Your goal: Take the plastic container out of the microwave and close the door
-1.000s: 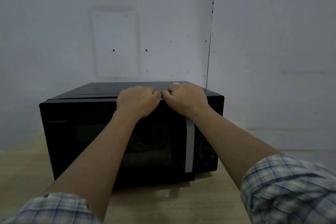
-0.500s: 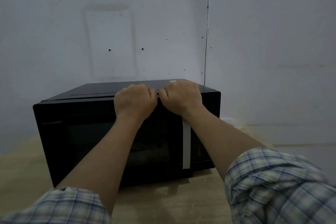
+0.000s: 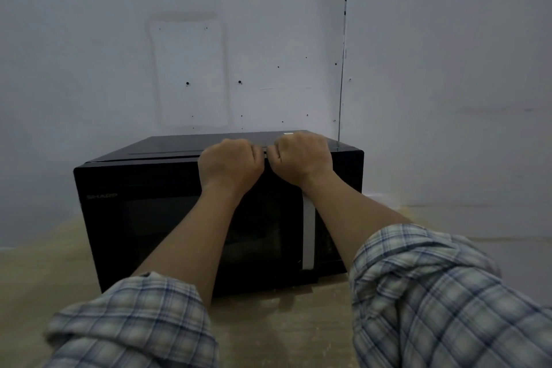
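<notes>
1. Both hands are curled shut over the top front edge of the microwave (image 3: 179, 218) — left hand (image 3: 228, 166) and right hand (image 3: 301, 158) almost touching, fingers hooked over the door's upper rim. It is unclear whether they truly grip the rim or only rest on it.
2. To open it well, I judge a pull at the pale handle strip (image 3: 308, 236), on the right part of the microwave's front, would work better than tugging the top edge — and one hand should brace the casing so it does not slide on the counter (image 3: 283, 331).
3. The door looks closed. The plastic container is presumably inside the microwave; the dark glass hides it.
</notes>
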